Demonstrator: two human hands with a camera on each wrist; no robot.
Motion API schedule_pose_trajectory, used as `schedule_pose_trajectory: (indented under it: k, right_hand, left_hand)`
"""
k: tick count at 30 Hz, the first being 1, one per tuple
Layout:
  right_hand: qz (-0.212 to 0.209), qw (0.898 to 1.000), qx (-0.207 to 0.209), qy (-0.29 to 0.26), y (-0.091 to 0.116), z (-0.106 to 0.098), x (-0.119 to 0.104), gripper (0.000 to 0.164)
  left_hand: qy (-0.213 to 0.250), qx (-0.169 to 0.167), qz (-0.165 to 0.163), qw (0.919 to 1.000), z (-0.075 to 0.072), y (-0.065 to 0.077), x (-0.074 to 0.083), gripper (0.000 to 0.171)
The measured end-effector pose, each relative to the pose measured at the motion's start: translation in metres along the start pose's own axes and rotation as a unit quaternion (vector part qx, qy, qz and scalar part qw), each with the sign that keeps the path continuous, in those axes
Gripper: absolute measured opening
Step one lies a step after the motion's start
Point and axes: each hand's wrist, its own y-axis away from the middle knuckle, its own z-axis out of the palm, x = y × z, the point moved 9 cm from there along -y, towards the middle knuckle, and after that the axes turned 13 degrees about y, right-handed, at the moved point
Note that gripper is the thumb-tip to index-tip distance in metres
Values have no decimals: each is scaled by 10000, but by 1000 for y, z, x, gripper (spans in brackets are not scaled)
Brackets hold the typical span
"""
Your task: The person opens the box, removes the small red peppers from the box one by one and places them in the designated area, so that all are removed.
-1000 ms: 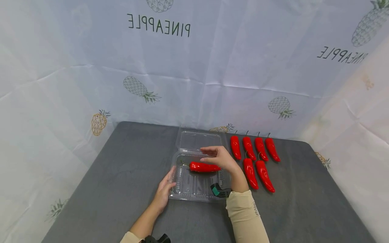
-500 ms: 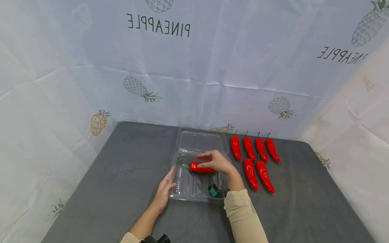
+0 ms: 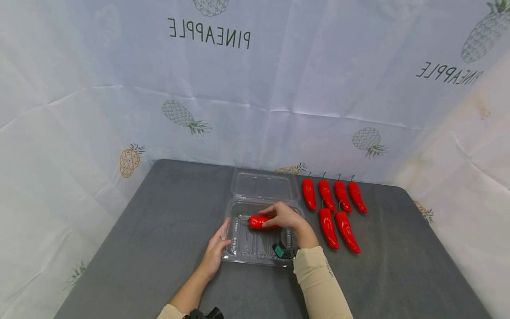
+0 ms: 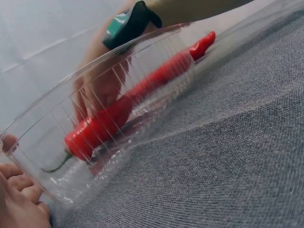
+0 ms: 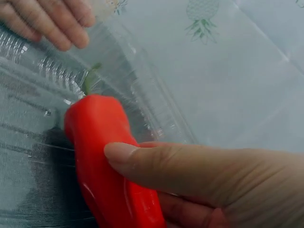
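A clear plastic clamshell container point(image 3: 255, 254) lies with its lid folded back on the grey table. Inside it is a red chili pepper point(image 3: 256, 222), lying crosswise with its green stem toward the left. My right hand point(image 3: 284, 217) pinches the pepper from above, the thumb on the near side as the right wrist view shows of the pepper point(image 5: 102, 137); its fingers are partly hidden behind it. My left hand point(image 3: 214, 250) grips the container's left side, thumb at the rim and fingers along the outer wall. Through that wall the left wrist view shows the pepper point(image 4: 104, 123).
Several more red chili peppers point(image 3: 327, 228) lie in two rows on the table point(image 3: 392, 248) right of the container. The transparent lid point(image 3: 263, 184) lies behind it. A white cloth point(image 3: 255, 88) with pineapple prints hangs around the back and sides.
My right hand has come down from above the pepper in the container and now pinches it. The pepper has shifted slightly toward me. My left hand has stayed at the container's side.
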Motion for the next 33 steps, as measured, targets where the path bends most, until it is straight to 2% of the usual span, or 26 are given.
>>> schedule_pose_trajectory:
  k: [6, 13, 22, 27, 33]
  right_hand:
    - [-55, 9992, -145, 359, -2, 5, 1, 40]
    - [77, 9988, -430, 219, 0, 12, 2, 42]
    - [5, 9980, -518, 356, 0, 14, 1, 46]
    - [-21, 9979, -559, 336, 2, 11, -3, 47]
    - [-107, 9987, -444, 221, 9, -1, -11, 45]
  left_hand:
    - [44, -45, 84, 9999, 0, 0, -1, 62]
    - [-22, -34, 163, 9999, 0, 0, -1, 62]
    - [-37, 54, 127, 9999, -2, 0, -1, 61]
    - [-117, 125, 68, 9998, -3, 0, -1, 62]
    - [-113, 124, -21, 9999, -2, 0, 0, 62]
